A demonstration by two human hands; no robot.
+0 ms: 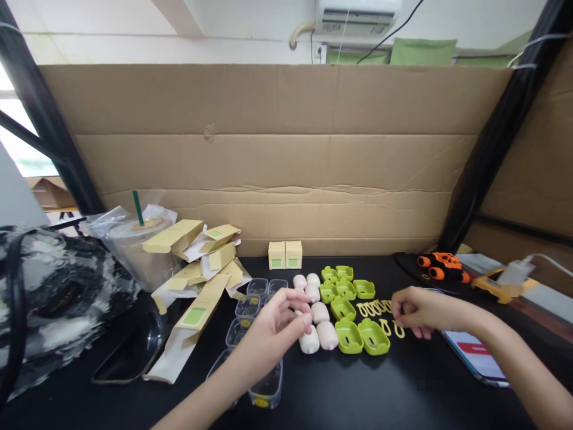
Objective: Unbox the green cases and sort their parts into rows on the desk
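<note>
My left hand (286, 322) hovers with loosely curled fingers, thumb apart, over small pink and white rounded pieces (327, 335) and partly covers them. No object shows clearly in its grasp. My right hand (414, 312) is on the right, fingertips pinched down at a pale yellow ring (398, 329) at the end of a short row. More such yellow rings (375, 308) lie in a line just left of it. Several lime-green molded cups (375, 337) stand between the hands. Clear plastic cups (266, 385) with yellow labels sit under and beside my left forearm.
Two small cream boxes (285, 255) stand at the cardboard wall (277, 155). Opened cartons (197, 316) pile up left, near a bagged drink cup (138, 251) and a black tray (134, 349). A phone (477, 355) and an orange-black toy (443, 267) lie right.
</note>
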